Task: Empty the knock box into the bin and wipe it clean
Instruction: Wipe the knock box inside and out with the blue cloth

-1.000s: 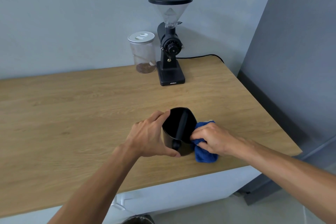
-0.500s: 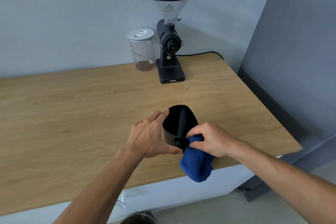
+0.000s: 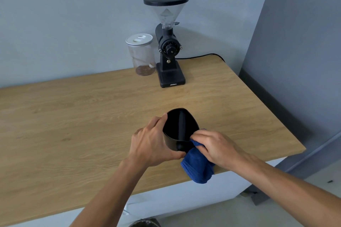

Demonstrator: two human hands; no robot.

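A black knock box (image 3: 180, 127) with a bar across its opening is tilted toward me above the wooden counter (image 3: 73, 116). My left hand (image 3: 153, 142) grips its left side, thumb on the rim. My right hand (image 3: 214, 145) holds a blue cloth (image 3: 198, 166) pressed against the box's near right rim; most of the cloth hangs down below the hand. A sliver of the bin (image 3: 145, 223) shows on the floor at the bottom edge.
A black coffee grinder (image 3: 168, 46) with a clear hopper stands at the back of the counter, its cable trailing right. Beside it on the left is a clear canister (image 3: 141, 55) with a white lid. The counter's right edge is near a grey wall.
The cloth went from bunched beside the box to hanging below my right hand, which moved up to the box's near rim. My left hand kept its grip.
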